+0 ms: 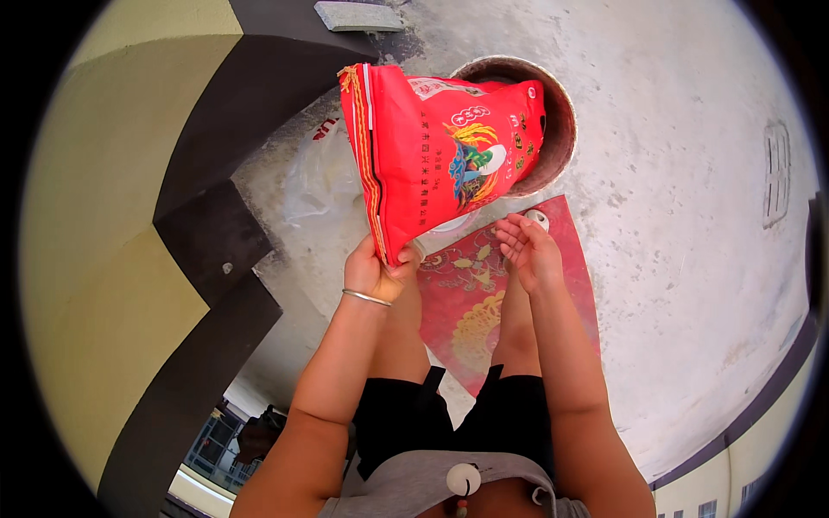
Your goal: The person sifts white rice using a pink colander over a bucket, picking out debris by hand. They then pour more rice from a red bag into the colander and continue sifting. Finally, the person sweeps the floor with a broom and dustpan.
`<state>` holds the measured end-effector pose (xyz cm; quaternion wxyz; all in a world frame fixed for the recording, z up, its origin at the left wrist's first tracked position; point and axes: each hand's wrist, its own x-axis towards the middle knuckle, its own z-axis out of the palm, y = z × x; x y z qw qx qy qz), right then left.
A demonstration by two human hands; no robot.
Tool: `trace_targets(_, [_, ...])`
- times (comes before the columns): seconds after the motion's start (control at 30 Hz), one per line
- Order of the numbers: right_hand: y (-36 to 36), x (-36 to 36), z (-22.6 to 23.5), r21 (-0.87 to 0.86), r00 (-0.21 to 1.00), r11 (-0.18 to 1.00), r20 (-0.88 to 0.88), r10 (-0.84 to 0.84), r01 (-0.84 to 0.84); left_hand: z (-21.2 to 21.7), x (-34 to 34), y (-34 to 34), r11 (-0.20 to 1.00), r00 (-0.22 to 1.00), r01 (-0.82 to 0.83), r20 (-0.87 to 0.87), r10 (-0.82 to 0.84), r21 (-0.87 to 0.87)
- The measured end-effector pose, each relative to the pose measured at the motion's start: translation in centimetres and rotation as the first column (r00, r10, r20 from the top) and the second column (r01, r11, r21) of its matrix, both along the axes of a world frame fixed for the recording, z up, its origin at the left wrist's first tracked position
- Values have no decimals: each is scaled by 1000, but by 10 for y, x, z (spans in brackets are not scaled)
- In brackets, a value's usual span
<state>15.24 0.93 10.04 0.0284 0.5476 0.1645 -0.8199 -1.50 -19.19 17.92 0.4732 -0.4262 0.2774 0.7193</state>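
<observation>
A large red rice bag with a yellow stitched edge and a colourful printed picture lies slanted in front of me. My left hand, with a bangle at its wrist, is closed on the lower corner of the stitched edge. The bag's far right end rests in or over the mouth of a round container with a brown, stained inside. That end is partly hidden, so I cannot tell whether it is open. My right hand is held below the bag, apart from it, with its fingers stretched out and nothing in them.
A clear plastic bag lies on the concrete floor left of the rice bag. Under my legs is a red patterned mat. Left stands a yellow wall with a dark stepped base. A grey block lies at the far edge.
</observation>
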Motion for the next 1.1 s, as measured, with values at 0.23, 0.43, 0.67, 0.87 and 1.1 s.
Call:
trace_targets(0.23, [-28,-14,2,-15,996,997,-35,78,-78,-4,17,-21,993,993,-105,55,101,58])
trace_targets(0.43, [-31,-7,7,-1,995,995,-11,98,-98,-2,24,-32,991,994,-112,2,112,78])
trace_targets(0.67, [-23,-6,1,117,999,993,50,14,-20,-5,10,-93,945,965,-252,133,228,209])
trace_targets(0.87, [-16,-32,-7,158,993,983,69,-101,89,-17,4,-152,885,936,-334,224,272,324])
trace_targets(1.1, [-38,-73,-15,115,997,992,-47,-55,60,-35,15,-206,837,918,-391,233,322,383])
